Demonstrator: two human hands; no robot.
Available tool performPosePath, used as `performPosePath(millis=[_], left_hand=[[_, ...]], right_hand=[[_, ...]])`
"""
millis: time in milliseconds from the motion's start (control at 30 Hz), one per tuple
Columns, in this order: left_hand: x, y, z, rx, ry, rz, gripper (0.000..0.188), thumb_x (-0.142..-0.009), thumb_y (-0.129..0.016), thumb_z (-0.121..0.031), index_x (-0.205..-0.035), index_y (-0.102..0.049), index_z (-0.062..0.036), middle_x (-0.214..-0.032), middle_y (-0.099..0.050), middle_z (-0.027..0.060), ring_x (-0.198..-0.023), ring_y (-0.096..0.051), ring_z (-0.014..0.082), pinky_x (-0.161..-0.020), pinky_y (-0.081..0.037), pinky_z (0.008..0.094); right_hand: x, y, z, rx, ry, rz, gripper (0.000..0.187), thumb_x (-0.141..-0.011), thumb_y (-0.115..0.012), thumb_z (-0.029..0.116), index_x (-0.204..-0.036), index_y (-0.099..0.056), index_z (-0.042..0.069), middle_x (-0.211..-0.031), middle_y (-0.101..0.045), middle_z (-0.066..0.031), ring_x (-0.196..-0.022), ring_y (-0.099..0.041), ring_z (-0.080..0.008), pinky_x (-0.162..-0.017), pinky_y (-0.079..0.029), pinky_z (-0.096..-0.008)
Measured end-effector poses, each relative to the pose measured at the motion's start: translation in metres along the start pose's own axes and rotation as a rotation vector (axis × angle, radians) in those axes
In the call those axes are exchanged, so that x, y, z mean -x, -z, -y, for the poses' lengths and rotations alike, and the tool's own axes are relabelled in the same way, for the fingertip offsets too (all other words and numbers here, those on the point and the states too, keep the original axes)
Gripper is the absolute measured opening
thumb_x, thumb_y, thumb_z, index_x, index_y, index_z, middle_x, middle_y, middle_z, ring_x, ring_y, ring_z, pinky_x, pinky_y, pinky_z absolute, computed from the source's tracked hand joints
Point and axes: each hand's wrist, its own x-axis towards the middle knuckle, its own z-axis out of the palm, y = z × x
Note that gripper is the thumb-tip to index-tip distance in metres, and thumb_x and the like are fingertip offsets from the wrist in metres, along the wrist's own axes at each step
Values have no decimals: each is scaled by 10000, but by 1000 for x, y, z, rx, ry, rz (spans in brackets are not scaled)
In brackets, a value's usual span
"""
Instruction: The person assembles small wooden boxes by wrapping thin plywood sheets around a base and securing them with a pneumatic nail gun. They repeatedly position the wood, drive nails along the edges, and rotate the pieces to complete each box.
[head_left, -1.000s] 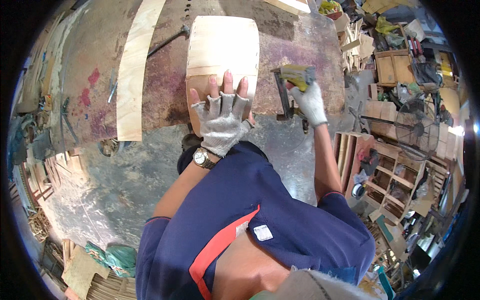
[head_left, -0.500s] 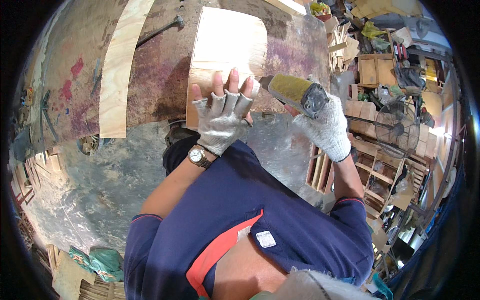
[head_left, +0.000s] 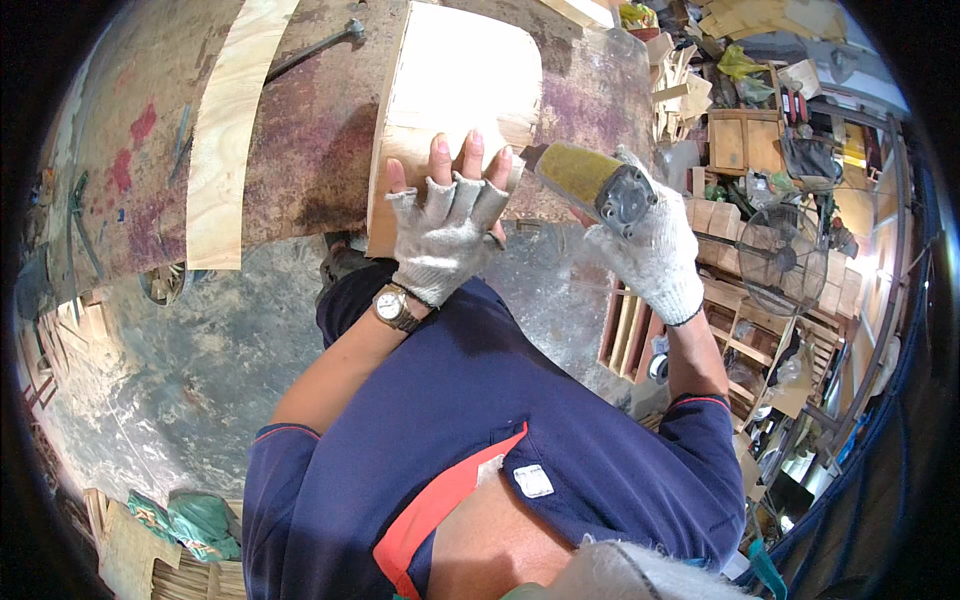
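A pale plywood panel (head_left: 462, 90) lies on the stained workbench (head_left: 320, 130), its near end hanging past the bench edge. My left hand (head_left: 446, 226), in a fingerless grey glove with a wristwatch, presses flat on that near end. My right hand (head_left: 650, 255), in a full white glove, grips a yellow-bodied angle grinder (head_left: 595, 185) just right of the panel, raised close to its right edge. I cannot see whether the grinder's disc touches the wood.
A long curved plywood strip (head_left: 225, 140) lies on the bench to the left, with a metal rod (head_left: 310, 50) beside it. Wooden crates and shelves (head_left: 740, 300), a fan (head_left: 780, 260) and scrap wood crowd the right. Dusty concrete floor (head_left: 180, 360) lies below left.
My right hand has lifted the grinder off the bench and brought it up and closer, beside the panel's right edge. My left hand stays pressed on the panel.
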Motion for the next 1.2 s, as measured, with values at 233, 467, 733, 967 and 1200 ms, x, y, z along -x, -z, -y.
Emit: performPosePath(millis=[233, 467, 733, 967, 1200], left_hand=[[-6, 15, 6, 139, 2, 11, 660, -987, -547, -608, -1547, -534, -257, -1643, -462, 109, -1559, -344, 358, -1265, -114, 694], [-27, 28, 60, 172, 194, -157, 742, -950, -738, -456, -1575, -507, -129, -1515, -588, 186, -1387, -573, 280, -1167, -432, 458], [-41, 9, 80, 1023, 682, 143, 826, -935, -746, -501, -1561, -461, -43, -1338, -646, 335, -1221, -659, 477, -1009, -529, 500], [-39, 15, 76, 1054, 723, 171, 838, -941, -764, -447, -1523, -459, 73, -1294, -689, 301, -1218, -679, 366, -1024, -523, 408], [-42, 19, 74, 1010, 724, 177, 824, -932, -781, -413, -1513, -479, 87, -1264, -709, 284, -1191, -699, 329, -1015, -526, 389]], right_hand=[[-3, 7, 1, 145, 45, 22, 645, -806, -894, 209, -1357, -637, -5, -1095, -780, -164, -1001, -772, -284, -862, -591, -374], [-10, 4, -6, 120, 38, 28, 566, -838, -874, 269, -1309, -672, 28, -1038, -781, -168, -953, -765, -303, -831, -591, -387], [-19, 10, 11, 46, -6, 48, 495, -849, -855, 269, -1241, -691, 16, -934, -782, -180, -878, -780, -340, -761, -600, -400], [-28, 5, 22, 38, -75, 72, 469, -813, -909, 272, -1176, -744, 24, -979, -796, -149, -883, -780, -235, -793, -598, -366], [-31, 16, 33, 213, 111, 47, 438, -773, -881, 203, -1148, -739, 25, -946, -782, -158, -879, -762, -319, -815, -594, -397]])
